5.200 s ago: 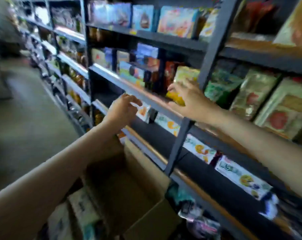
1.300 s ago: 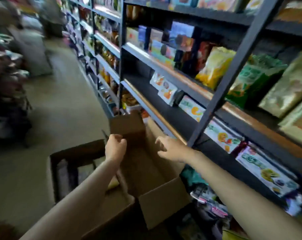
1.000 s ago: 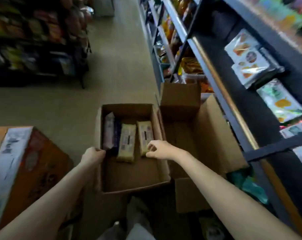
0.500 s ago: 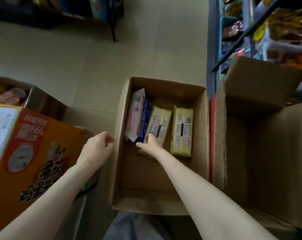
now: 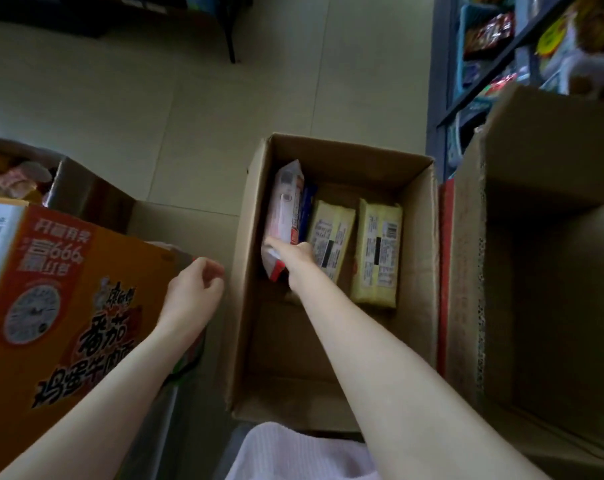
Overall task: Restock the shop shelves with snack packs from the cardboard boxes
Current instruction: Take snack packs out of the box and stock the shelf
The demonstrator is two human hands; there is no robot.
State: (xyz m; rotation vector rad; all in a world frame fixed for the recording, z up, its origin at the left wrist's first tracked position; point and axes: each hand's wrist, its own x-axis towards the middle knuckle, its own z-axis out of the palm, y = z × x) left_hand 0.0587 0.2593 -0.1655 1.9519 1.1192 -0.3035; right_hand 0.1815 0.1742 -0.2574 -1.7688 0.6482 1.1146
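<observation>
Down in the open cardboard box point(image 5: 421, 258), her right hand point(image 5: 295, 256) has its grip closed on the pink-and-white snack pack point(image 5: 282, 216), two yellow packs point(image 5: 378, 258) just right of it, while the left hand point(image 5: 195, 289) hangs loosely curled, empty.

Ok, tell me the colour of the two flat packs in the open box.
Pale yellow packs, printed labels; head view.

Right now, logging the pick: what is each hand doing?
Left hand: loosely curled, holds nothing.
Right hand: grips the white and red snack pack in the cardboard box.
</observation>
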